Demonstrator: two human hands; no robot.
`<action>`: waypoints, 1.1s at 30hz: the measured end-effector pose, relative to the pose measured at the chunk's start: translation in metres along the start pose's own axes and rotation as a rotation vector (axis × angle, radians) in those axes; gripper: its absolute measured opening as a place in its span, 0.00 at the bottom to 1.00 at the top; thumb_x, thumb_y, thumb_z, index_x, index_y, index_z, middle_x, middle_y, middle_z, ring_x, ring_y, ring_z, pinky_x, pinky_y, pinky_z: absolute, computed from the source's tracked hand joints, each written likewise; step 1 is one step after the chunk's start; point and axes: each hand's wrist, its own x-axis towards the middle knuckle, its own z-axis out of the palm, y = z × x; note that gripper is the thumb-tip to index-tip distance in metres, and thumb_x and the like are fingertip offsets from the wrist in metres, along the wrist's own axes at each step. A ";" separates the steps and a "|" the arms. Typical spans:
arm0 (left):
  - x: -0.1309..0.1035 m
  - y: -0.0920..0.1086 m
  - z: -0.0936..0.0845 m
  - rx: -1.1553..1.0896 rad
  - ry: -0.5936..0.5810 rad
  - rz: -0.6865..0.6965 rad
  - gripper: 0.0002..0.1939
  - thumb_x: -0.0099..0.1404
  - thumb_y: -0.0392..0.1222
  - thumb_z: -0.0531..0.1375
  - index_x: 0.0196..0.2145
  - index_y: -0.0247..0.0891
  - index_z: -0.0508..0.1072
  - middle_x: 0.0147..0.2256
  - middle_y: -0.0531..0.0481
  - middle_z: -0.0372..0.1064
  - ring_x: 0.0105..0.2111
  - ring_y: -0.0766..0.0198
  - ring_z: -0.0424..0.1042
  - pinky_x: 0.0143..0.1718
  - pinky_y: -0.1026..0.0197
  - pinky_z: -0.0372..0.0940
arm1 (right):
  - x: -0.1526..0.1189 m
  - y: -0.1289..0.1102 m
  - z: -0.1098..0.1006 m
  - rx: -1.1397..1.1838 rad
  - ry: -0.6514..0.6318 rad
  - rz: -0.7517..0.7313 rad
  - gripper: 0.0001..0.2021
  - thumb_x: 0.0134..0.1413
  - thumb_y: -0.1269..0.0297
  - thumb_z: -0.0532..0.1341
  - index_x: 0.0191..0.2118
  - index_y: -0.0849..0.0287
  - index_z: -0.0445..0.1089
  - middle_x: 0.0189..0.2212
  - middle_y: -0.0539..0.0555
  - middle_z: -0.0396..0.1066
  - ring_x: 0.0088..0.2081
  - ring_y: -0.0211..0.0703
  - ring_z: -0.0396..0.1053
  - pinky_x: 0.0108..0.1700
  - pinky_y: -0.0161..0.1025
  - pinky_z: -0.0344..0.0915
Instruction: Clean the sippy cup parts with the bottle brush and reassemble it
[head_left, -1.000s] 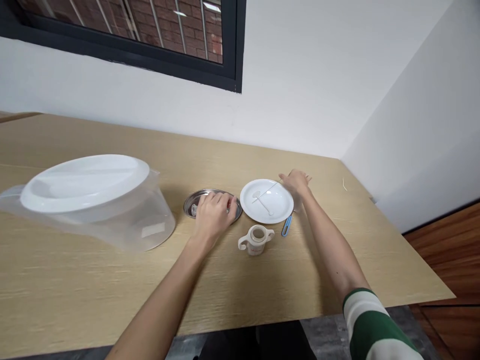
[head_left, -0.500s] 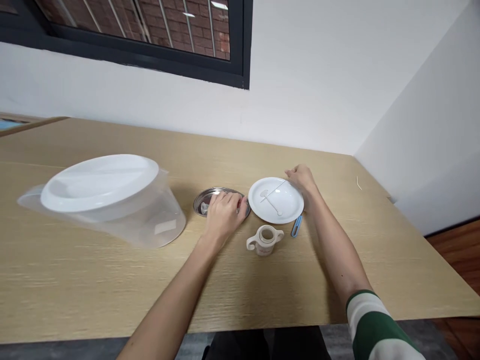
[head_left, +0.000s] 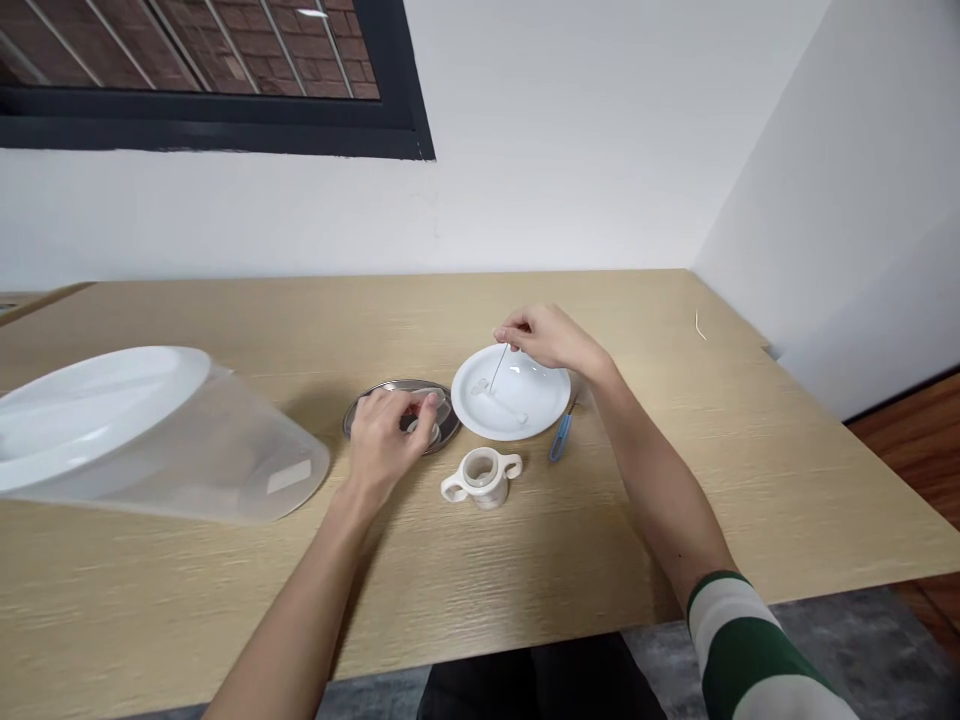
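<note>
My right hand pinches a thin straight stick, its lower end inside the white dish. A small whitish piece with a slim stem lies in that dish. Over the oval metal tray my left hand is curled, thumb and fingers near a small translucent piece; whether it grips that piece is hard to make out. Just in front stands a cream two-handled cup, open at the top. Right of the dish lies a small blue-handled tool.
At left a large translucent pitcher with a white lid stands on the wooden table. A bent white strip lies far right. Behind the table are a white wall and a dark-framed window.
My right hand has moved from the dish's far right edge to above its back rim, and the stick now stands steeper. My left hand has lifted slightly. The view has shifted right.
</note>
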 end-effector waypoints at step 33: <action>0.087 0.058 0.074 -0.016 -0.999 0.424 0.15 0.52 0.28 0.62 0.37 0.41 0.79 0.41 0.47 0.75 0.46 0.56 0.71 0.45 0.63 0.61 | -0.089 -0.029 -0.105 -0.048 0.665 -0.049 0.19 0.63 0.49 0.59 0.27 0.58 0.72 0.20 0.51 0.68 0.28 0.44 0.70 0.37 0.43 0.68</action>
